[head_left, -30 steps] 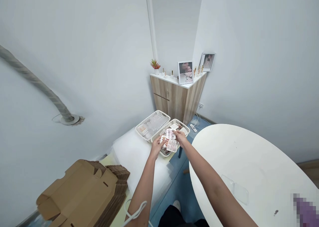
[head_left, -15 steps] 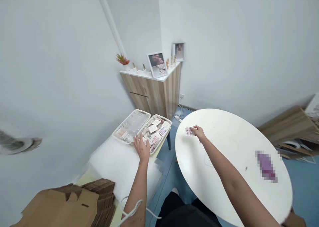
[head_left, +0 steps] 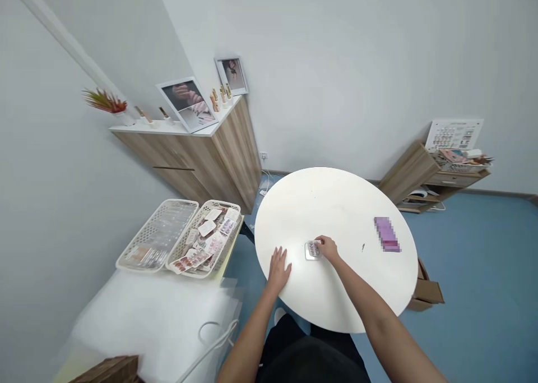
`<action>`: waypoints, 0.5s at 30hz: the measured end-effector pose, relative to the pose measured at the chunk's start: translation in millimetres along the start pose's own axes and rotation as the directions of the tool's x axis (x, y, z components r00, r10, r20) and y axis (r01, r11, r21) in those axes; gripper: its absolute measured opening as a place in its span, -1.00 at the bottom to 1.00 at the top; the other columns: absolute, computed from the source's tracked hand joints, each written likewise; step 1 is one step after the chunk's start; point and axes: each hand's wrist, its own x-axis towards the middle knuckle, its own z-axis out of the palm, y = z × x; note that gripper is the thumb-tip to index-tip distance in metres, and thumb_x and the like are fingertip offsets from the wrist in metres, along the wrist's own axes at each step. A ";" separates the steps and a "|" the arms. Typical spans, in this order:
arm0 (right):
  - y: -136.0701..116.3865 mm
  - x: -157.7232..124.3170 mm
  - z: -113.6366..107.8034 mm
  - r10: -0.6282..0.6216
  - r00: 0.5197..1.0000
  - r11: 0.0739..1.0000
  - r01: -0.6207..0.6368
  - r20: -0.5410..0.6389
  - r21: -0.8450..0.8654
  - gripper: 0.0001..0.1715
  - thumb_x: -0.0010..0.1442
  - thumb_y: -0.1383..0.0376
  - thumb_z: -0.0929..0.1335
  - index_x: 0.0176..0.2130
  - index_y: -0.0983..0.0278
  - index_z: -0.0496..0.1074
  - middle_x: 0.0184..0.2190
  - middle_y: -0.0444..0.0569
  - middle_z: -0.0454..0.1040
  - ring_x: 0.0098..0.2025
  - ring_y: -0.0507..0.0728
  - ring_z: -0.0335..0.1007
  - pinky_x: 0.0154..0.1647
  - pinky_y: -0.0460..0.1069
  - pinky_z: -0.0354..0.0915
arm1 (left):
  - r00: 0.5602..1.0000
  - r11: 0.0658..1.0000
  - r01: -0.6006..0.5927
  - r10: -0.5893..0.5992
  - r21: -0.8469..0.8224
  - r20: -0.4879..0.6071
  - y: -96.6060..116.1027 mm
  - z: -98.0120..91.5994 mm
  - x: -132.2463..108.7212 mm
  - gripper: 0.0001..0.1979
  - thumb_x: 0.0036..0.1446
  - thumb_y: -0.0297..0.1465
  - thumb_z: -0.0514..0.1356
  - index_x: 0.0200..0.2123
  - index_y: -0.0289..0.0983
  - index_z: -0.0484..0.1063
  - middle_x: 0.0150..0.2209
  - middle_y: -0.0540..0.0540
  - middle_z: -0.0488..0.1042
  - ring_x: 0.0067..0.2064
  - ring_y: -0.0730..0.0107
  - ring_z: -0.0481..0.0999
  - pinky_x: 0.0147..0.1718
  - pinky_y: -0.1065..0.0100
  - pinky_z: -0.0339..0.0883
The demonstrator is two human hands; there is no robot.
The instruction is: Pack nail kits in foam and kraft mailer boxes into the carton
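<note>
My right hand point(head_left: 328, 249) pinches a small card of press-on nails point(head_left: 314, 248) near the middle of the round white table point(head_left: 332, 203). Directly under the card is a flat, clear square case point(head_left: 308, 256); whether the two touch I cannot tell. To the left of them, my left hand point(head_left: 279, 270) rests on the table near its edge, fingers spread, holding nothing. At the left, a white basket point(head_left: 236, 220) is heaped with similar nail cards point(head_left: 207, 227). Beside it, another white basket point(head_left: 131, 254) holds clear plastic cases.
On the table's right side lies a blurred-out purple item point(head_left: 387, 234), with a small dark speck nearby. A wooden cabinet point(head_left: 235, 147) bears picture frames and bottles. Brown cardboard point(head_left: 109, 370) and a white cable point(head_left: 210, 349) are at lower left. A shelf point(head_left: 406, 175) stands behind the table.
My view has swung right. My left hand has left the nail-card basket and now lies on the table. My right hand has brought the card inward, over the clear case.
</note>
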 end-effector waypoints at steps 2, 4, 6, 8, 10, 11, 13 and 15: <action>6.8 -2.0 8.7 -0.028 0.999 0.999 0.029 0.019 -0.035 -0.77 0.02 0.29 0.34 -0.29 0.17 0.57 -0.49 -0.16 0.49 -0.39 0.09 0.40 -0.33 -0.05 0.22 | 0.992 0.996 0.018 -0.029 0.088 0.126 3.4 26.7 -8.0 -0.42 0.12 -0.30 0.11 0.23 -0.27 0.23 0.35 -0.24 0.10 0.41 0.05 -0.11 0.33 -0.04 -0.18; 12.3 -2.0 15.4 -0.054 0.998 0.998 0.055 0.023 -0.044 -0.75 0.03 0.28 0.35 -0.26 0.16 0.57 -0.40 -0.12 0.52 -0.30 0.12 0.42 -0.28 -0.03 0.25 | 0.976 0.990 0.025 -0.054 0.139 0.210 8.0 44.4 -12.7 -0.37 0.13 -0.27 0.08 0.27 -0.27 0.17 0.37 -0.22 0.05 0.41 0.06 -0.13 0.33 -0.04 -0.19; 18.7 -1.0 17.7 -0.106 0.993 0.993 0.103 -0.045 -0.058 -0.74 0.03 0.27 0.37 -0.23 0.16 0.57 -0.29 -0.05 0.52 -0.19 0.17 0.40 -0.19 0.01 0.27 | 0.964 0.987 0.024 -0.064 0.157 0.259 13.2 55.1 -13.3 -0.34 0.13 -0.26 0.07 0.30 -0.29 0.13 0.38 -0.22 0.02 0.42 0.09 -0.15 0.33 -0.02 -0.20; 28.4 -0.1 14.4 -0.148 0.977 0.987 0.136 -0.155 -0.089 -0.73 0.07 0.25 0.35 -0.20 0.19 0.56 -0.19 0.05 0.48 -0.11 0.23 0.36 -0.14 0.07 0.29 | 0.958 0.987 0.023 -0.067 0.159 0.279 18.4 61.4 -10.3 -0.32 0.12 -0.26 0.06 0.31 -0.31 0.10 0.38 -0.22 0.02 0.42 0.10 -0.14 0.34 0.00 -0.21; 42.2 -0.3 6.5 -0.130 0.959 0.988 0.105 -0.251 -0.110 -0.70 0.11 0.25 0.31 -0.16 0.22 0.54 -0.16 0.13 0.44 -0.09 0.28 0.35 -0.13 0.12 0.30 | 0.957 0.989 0.032 -0.072 0.146 0.280 23.0 65.6 -4.6 -0.30 0.12 -0.27 0.06 0.32 -0.34 0.09 0.37 -0.23 0.03 0.42 0.12 -0.13 0.35 0.04 -0.21; 50.1 -1.3 1.4 -0.103 0.953 0.991 0.076 -0.283 -0.107 -0.69 0.12 0.25 0.30 -0.16 0.23 0.53 -0.17 0.14 0.43 -0.10 0.29 0.35 -0.14 0.13 0.31 | 0.957 0.990 0.042 -0.078 0.133 0.280 25.1 67.4 -1.1 -0.30 0.11 -0.27 0.06 0.32 -0.36 0.08 0.37 -0.24 0.04 0.41 0.12 -0.13 0.35 0.05 -0.20; 66.0 -5.5 -8.5 -0.061 0.945 0.996 0.035 -0.321 -0.085 -0.70 0.11 0.26 0.29 -0.17 0.24 0.52 -0.21 0.13 0.43 -0.14 0.28 0.38 -0.17 0.11 0.31 | 0.958 0.992 0.074 -0.098 0.097 0.269 29.3 71.1 6.2 -0.28 0.10 -0.29 0.07 0.32 -0.38 0.07 0.37 -0.25 0.04 0.41 0.11 -0.12 0.34 0.07 -0.17; 79.0 -12.2 -15.9 -0.024 0.950 0.999 0.008 -0.310 -0.052 -0.70 0.07 0.27 0.29 -0.20 0.26 0.51 -0.27 0.10 0.44 -0.21 0.25 0.41 -0.23 0.08 0.32 | 0.959 0.992 0.115 -0.126 0.058 0.253 34.2 75.1 12.1 -0.27 0.09 -0.30 0.09 0.32 -0.36 0.07 0.36 -0.25 0.07 0.41 0.10 -0.11 0.34 0.08 -0.16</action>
